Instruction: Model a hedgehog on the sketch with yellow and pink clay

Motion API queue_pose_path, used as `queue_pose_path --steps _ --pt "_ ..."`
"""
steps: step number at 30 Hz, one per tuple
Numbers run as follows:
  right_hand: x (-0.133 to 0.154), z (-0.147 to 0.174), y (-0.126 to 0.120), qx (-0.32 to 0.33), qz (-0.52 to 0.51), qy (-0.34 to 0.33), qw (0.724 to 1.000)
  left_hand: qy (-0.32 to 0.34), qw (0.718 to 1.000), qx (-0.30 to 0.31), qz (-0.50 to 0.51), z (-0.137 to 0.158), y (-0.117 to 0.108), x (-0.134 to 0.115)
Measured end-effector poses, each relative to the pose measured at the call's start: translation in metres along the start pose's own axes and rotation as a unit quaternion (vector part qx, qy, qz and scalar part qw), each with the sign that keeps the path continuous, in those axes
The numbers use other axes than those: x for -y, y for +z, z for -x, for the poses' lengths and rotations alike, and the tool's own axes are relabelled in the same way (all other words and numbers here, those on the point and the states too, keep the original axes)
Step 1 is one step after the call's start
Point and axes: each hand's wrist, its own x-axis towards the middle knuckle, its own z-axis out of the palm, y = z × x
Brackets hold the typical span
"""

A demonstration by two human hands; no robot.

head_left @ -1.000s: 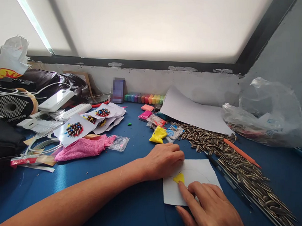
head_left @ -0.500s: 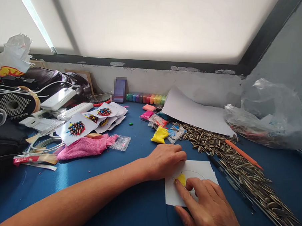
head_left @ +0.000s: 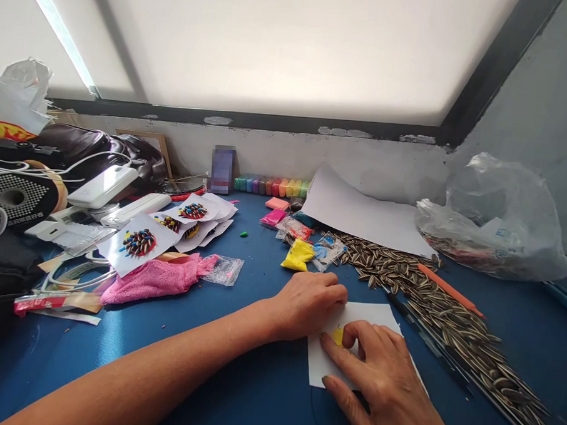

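Observation:
A small white sheet of paper (head_left: 321, 364) lies on the blue table in front of me. A flat patch of yellow modelling clay (head_left: 337, 336) sits on it, partly covered by my fingers. My left hand (head_left: 310, 306) is closed at the sheet's upper left corner, its curled fingers holding the paper down. Over the right part of the sheet is my right hand (head_left: 375, 373), fingers apart and bent. Its index fingertip presses at the lower left edge of the yellow clay, and the thumb reaches past the paper's near edge.
Sunflower seeds (head_left: 448, 320) spread along the right with an orange pen (head_left: 452, 290). Behind my hands lie a yellow clay packet (head_left: 298, 256) and other clay packets. Seed-decorated cards (head_left: 141, 244) and a pink cloth (head_left: 158, 281) lie left; a plastic bag (head_left: 504, 216) stands far right.
My right index finger has slid slightly left across the clay, and the right hand now covers more of the yellow patch. My left hand stays in place on the paper.

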Motion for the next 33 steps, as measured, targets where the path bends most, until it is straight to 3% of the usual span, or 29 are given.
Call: queue_pose_path --steps 7,12,17,33 --pt "-0.003 0.001 0.000 0.003 0.029 -0.014 0.999 -0.006 1.000 0.010 0.004 0.000 -0.003 -0.001" --pt "-0.003 0.002 0.003 -0.037 0.022 -0.049 0.998 -0.004 1.000 0.012 0.000 0.001 -0.003 0.000" --pt "-0.009 0.008 0.003 -0.077 0.043 -0.042 0.995 0.013 1.000 -0.004 0.008 0.002 -0.002 0.001" --pt "-0.008 0.001 0.002 -0.068 0.037 -0.050 0.996 0.005 1.000 0.004 0.007 0.001 -0.002 0.000"
